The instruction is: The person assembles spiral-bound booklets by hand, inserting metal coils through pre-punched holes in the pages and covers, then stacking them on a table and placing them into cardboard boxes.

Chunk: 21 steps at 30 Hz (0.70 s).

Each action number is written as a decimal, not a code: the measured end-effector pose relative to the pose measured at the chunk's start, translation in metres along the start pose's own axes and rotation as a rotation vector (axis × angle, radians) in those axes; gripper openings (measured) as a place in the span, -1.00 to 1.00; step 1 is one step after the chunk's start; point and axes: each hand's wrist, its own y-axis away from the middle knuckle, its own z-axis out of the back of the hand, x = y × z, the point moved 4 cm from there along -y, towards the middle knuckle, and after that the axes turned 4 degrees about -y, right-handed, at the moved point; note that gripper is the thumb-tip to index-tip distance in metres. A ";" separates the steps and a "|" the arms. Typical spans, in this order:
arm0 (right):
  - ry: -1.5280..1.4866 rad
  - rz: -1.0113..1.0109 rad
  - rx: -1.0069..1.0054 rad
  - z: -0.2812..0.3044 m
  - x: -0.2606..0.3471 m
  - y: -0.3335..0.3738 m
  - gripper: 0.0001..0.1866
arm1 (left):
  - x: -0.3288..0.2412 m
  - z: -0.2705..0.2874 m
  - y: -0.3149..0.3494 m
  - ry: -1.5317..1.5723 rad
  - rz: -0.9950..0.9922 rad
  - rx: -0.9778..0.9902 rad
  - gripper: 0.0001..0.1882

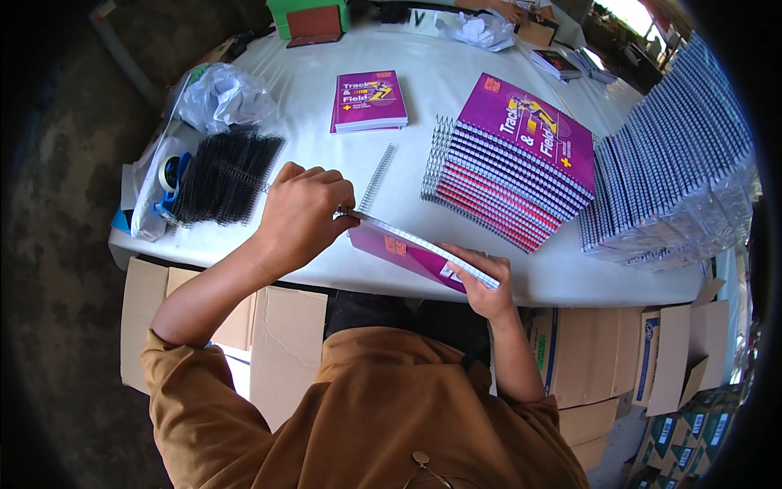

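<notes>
My right hand (489,281) is closed around the far right end of a purple-covered notebook (419,257), which is tilted with its white-edged, punched side up. At its left end, my left hand (305,208) pinches a dark spiral binding coil (343,212) against the notebook's corner. How far the coil runs into the holes is hard to see. Just beyond my left fingers lies a loose spiral coil (378,177) on the white table. A heap of black spiral coils (224,177) sits left of my left hand.
Purple unbound booklets (369,102) lie mid-table. A stack of spiral-bound notebooks (521,155) stands to the right, beside a taller stack (664,163). Crumpled plastic (224,96) and a blue tape dispenser (169,183) are at left. Cardboard boxes (599,350) stand below the table edge.
</notes>
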 end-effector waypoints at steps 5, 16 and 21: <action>-0.058 -0.215 -0.031 0.001 -0.013 0.007 -0.68 | 0.005 0.002 -0.001 -0.182 -0.183 -0.105 -0.78; 0.097 0.052 -0.019 -0.005 -0.003 0.009 -0.58 | 0.006 -0.010 0.004 -0.201 -0.124 -0.018 -0.47; 0.187 0.200 -0.068 -0.014 0.013 0.008 -0.62 | 0.004 -0.127 0.070 0.038 -0.129 -0.305 0.16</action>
